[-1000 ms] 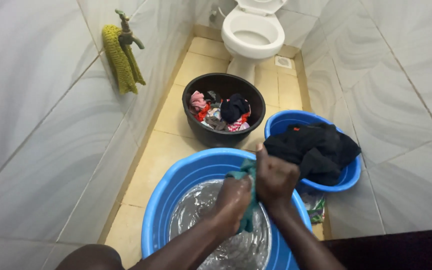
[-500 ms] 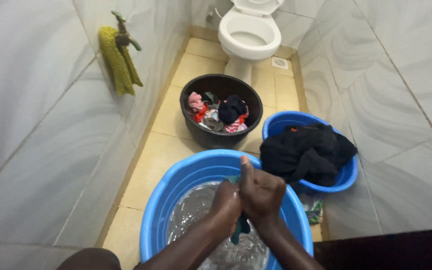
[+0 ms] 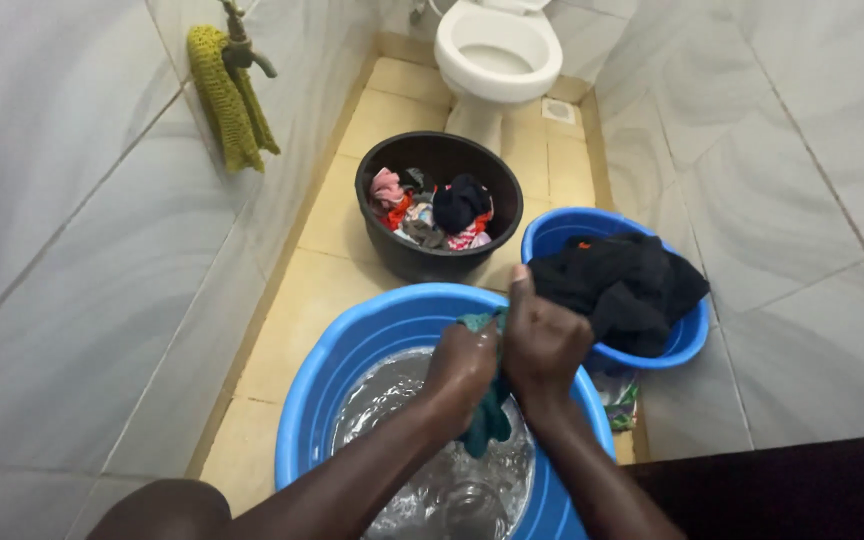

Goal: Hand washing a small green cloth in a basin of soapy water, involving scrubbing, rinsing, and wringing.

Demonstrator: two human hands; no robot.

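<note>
Green rag (image 3: pixel 227 95): we are seeing it hanging over the wall tap (image 3: pixel 242 45), far up and to the left of our hands, draped there as if to drip and dry off the floor.

Big basin (image 3: pixel 352 350): we are leaning over it; it is sitting right under both hands and holding water (image 3: pixel 392 400), so that whatever runs out of the cloth is falling back in.

Left hand (image 3: pixel 464 368): we are closing it into a fist around the teal cloth (image 3: pixel 487 425), knuckles up, no gap showing between the fingers. It is pressing against the right hand, the grip looking like a rub or a wring.

Teal cloth: it is bunching between the two fists, one corner peeking out above the left hand and a wet tail hanging below it toward the water, above the basin's middle.

Right hand (image 3: pixel 542 340): we are clamping it shut on the same cloth, thumb pointing up and away from us, touching the left hand.

Black tub (image 3: pixel 382 240): it is standing beyond the hands, up and a little left, holding mixed coloured clothes (image 3: pixel 437 215), seemingly a pile kept apart from the water.

Small basin (image 3: pixel 687 345): it is sitting just right of the right hand, beside the big basin's rim, heaped with dark clothes (image 3: pixel 622 285) lying within easy reach.

Toilet (image 3: pixel 497 55): it is standing well beyond the tub, against the far wall.
</note>
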